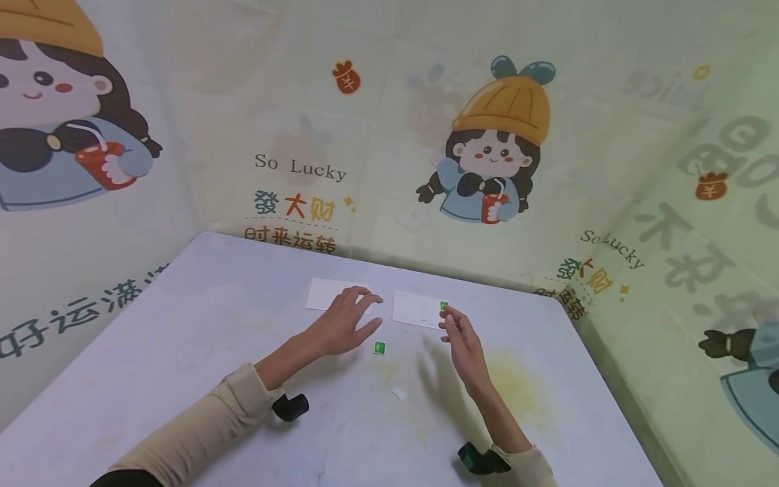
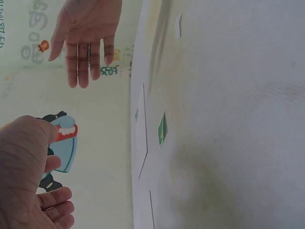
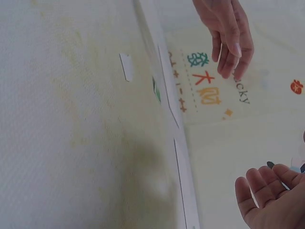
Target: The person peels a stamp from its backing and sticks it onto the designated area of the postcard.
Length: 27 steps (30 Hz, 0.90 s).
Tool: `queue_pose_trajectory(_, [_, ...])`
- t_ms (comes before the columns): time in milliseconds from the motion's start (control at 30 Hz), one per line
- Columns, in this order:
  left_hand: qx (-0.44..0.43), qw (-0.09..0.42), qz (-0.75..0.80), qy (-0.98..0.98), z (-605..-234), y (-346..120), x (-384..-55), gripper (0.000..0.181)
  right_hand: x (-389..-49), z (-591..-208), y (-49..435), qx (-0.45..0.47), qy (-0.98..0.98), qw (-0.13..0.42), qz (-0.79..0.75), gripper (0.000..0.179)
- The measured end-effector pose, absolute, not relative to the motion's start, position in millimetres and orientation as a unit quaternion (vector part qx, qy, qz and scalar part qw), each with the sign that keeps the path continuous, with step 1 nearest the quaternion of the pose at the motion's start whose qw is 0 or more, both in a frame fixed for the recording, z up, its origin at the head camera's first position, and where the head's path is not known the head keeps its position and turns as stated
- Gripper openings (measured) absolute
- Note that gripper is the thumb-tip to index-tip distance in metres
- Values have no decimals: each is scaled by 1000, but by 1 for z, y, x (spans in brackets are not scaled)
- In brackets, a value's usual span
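My left hand (image 1: 347,318) hovers over the table with fingers loosely bent and nothing in them. It partly covers a white rectangular paper (image 1: 322,295) the size of an envelope. A second such paper (image 1: 414,308) lies to its right, with a small green stamp-like square (image 1: 444,306) at its upper right corner. Just in front of that corner, my right hand (image 1: 465,345) is held above the table, palm turned inward, fingers relaxed and holding nothing. Between the hands, a loose green stamp-like square (image 1: 380,348) with a pale border lies on the table; the left wrist view shows this square (image 2: 162,130) too.
A small white paper scrap (image 1: 398,393) lies nearer to me on the white table (image 1: 243,325). Yellowish stains mark the tabletop. Printed cloth (image 1: 389,169) with cartoon figures hangs behind the table and along both sides. A dark wrist camera (image 1: 291,407) sits below the left sleeve.
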<state>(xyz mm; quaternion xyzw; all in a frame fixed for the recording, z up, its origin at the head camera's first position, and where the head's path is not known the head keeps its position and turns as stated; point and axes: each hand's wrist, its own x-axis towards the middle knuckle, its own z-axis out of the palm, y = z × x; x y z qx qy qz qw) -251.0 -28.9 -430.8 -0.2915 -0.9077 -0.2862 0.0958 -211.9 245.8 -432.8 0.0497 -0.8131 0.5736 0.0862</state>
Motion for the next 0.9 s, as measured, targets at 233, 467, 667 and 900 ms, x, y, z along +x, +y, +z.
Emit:
queue_pose_trajectory(233, [-284, 98, -295, -907, -428, -42, -238, 43, -209, -433, 242, 54, -811, 76, 577, 47])
queue_pose_trajectory(467, [-270, 101, -293, -912, -427, -53, -229, 42, -205, -432, 239, 62, -810, 71, 578, 46])
queue_pose_trajectory(667, [-263, 102, -293, -914, -427, -61, -223, 42, -204, -433, 234, 67, -810, 61, 580, 45])
queue_pose_trajectory(900, [-261, 107, -300, -911, -429, -70, -217, 42, -202, -432, 228, 90, -808, 85, 576, 41])
